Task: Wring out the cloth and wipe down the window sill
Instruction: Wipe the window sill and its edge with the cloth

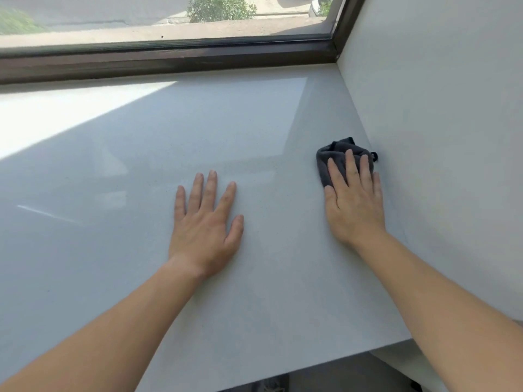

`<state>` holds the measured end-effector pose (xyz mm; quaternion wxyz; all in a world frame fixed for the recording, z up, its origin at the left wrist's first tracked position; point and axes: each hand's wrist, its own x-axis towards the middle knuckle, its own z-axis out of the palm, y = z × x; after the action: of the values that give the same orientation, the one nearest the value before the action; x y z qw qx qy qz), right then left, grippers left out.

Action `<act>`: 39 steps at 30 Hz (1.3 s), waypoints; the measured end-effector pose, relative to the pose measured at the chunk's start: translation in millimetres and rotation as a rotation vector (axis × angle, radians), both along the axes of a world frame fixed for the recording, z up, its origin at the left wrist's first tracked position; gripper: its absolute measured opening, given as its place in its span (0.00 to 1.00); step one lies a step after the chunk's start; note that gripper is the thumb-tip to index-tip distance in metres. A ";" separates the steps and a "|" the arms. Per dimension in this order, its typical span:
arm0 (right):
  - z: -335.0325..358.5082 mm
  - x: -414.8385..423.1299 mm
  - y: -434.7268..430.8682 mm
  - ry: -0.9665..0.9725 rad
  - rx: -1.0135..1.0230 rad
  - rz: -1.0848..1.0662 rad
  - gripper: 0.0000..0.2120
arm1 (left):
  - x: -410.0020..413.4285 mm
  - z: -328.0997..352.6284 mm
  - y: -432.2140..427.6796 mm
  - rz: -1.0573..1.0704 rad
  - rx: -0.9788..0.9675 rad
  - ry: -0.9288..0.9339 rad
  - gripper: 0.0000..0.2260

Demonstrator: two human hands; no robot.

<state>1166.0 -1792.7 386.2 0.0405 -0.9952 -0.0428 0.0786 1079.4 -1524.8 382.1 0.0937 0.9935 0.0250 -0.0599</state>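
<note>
Two flat hands are resting on the sill, one pressing a cloth.

The right hand is pressing straight fingers on the crumpled dark grey cloth, which is lying on the smooth white window sill against the white side wall. The left hand, released and holding nothing, is lying spread on the sill well left of the cloth, below the dark brown window frame.

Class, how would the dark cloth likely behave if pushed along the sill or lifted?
The cloth lies bunched in soft folds under the right hand, so it would probably hang limp if lifted. The sill looks smooth and glossy, so it should likely slide easily, perhaps bunching further.
</note>
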 end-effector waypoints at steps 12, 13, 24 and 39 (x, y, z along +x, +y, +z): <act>0.2 -68.7 -36.0 0.013 0.005 -0.047 0.32 | -33.4 14.2 -5.7 -0.054 -0.166 -0.037 0.32; 0.8 -83.1 -33.5 0.010 0.015 -0.038 0.32 | -46.8 13.9 -9.8 -0.058 -0.163 -0.044 0.30; 1.3 -143.5 -28.8 -0.002 -0.035 -0.244 0.30 | -114.6 3.8 -23.7 -0.102 -0.088 -0.002 0.30; 2.3 -209.4 -62.0 -0.017 0.004 -0.198 0.30 | -126.0 9.4 -12.2 -0.123 -0.196 -0.021 0.30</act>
<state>956.6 -1854.7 388.5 0.0495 -0.9951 0.0554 0.0655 953.4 -1537.0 391.4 0.1870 0.9798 -0.0427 -0.0571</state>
